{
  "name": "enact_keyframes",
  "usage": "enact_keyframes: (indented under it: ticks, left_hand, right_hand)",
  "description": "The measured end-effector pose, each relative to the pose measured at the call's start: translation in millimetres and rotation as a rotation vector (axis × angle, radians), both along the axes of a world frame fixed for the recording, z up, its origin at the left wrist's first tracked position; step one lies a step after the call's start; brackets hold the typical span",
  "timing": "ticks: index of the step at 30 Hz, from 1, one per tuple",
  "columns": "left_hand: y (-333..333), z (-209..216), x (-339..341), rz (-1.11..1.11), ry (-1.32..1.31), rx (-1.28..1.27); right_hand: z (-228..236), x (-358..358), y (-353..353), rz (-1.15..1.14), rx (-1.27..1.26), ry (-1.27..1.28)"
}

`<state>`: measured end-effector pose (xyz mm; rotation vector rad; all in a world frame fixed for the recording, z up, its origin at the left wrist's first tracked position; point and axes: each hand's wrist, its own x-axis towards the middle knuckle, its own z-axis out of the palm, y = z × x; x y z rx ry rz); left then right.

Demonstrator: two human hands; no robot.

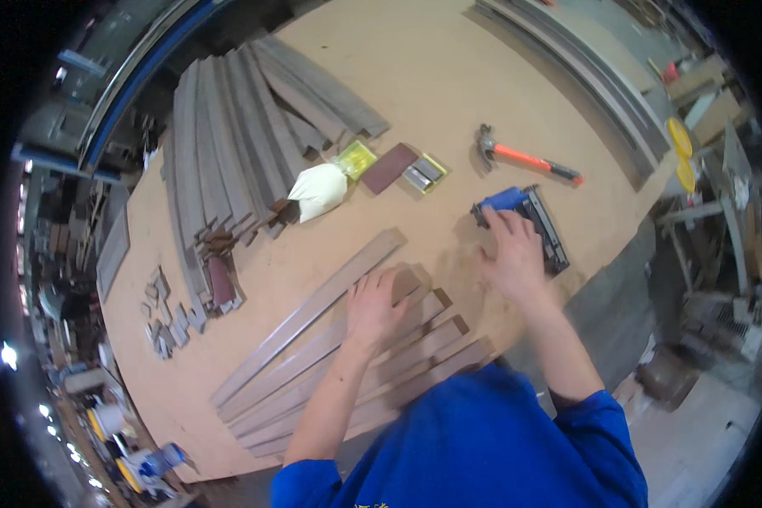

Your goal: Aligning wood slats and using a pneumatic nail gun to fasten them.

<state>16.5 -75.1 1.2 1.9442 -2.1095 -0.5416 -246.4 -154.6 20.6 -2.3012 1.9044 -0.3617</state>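
My left hand (374, 309) lies over several grey-brown wooden strips fanned out near the table's front edge, its fingers spread across them. The farthest strip (313, 315) runs slantwise beside my fingertips. My right hand (514, 258) reaches to a blue and black nail gun (549, 230) lying on its side to the right. Its fingers are apart, with the fingertips over the blue part; whether they touch is hard to see. The thumb stands off to the left. An orange-handled claw hammer (529, 158) lies beyond the nail gun.
A large pile of strips (229, 135) covers the table's (432, 85) far left, with small offcuts (171, 326) nearby. A white bag (319, 191), a dark red sanding pad (389, 168) and a small box of staples (424, 173) sit mid-table. Long dark profiles (601, 76) line the far right edge.
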Motion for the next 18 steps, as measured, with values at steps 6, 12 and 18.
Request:
enact_keyframes:
  ticks: [6, 12, 18]
  left_hand:
    - [-3, -6, -8, 0.024, -0.042, 0.025]
    - [-7, -6, -9, 0.06, -0.045, 0.056]
    - [-9, -8, -6, 0.026, -0.04, 0.028]
  right_hand:
    - [-37, 45, 45, 0.115, 0.573, -0.769]
    - [-41, 62, 59, 0.116, 0.349, -0.46]
    - [-43, 62, 58, 0.156, 0.37, -0.446]
